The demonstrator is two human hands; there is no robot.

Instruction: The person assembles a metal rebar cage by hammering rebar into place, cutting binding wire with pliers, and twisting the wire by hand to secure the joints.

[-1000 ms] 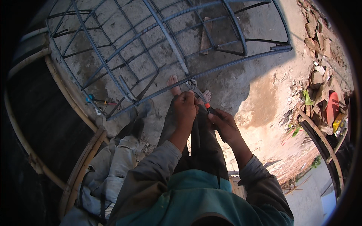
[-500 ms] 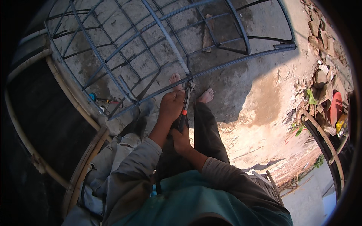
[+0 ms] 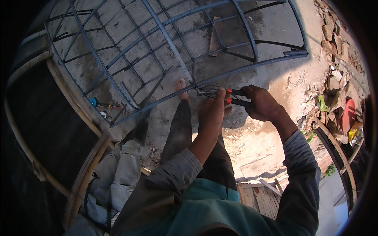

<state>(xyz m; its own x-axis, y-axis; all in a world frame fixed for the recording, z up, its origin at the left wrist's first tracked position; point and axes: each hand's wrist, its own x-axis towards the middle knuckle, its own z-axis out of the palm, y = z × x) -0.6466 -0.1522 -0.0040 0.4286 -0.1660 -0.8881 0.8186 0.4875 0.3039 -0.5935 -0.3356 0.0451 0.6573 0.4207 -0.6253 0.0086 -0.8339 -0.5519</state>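
My right hand (image 3: pixel 260 103) is closed round the black and red handles of a pair of pincers (image 3: pixel 239 102), which lie nearly sideways with the handles a little apart. Their metal jaws are at a joint of the rebar cage (image 3: pixel 252 67), where an upright ribbed bar meets the near long bar. Thin tie wire shows beside the jaws. Close against the pincers, just below the joint, my left hand (image 3: pixel 210 116) has its thumb raised and its fingers curled. Whatever those fingers grip is hidden.
A screwdriver-like tool (image 3: pixel 109 105) and a blue round item (image 3: pixel 93 102) lie at the cage's left corner. Bamboo-framed dark panels (image 3: pixel 75 102) stand at left. A wood strip (image 3: pixel 215 37) lies under the cage. Rubble (image 3: pixel 334 82) lines the right side. Another person's trousered leg (image 3: pixel 128 161) is at left.
The pincers have swung from upright to nearly sideways, handles now to the right. My right hand has moved right and up with them. My left hand has shifted right, below the joint.
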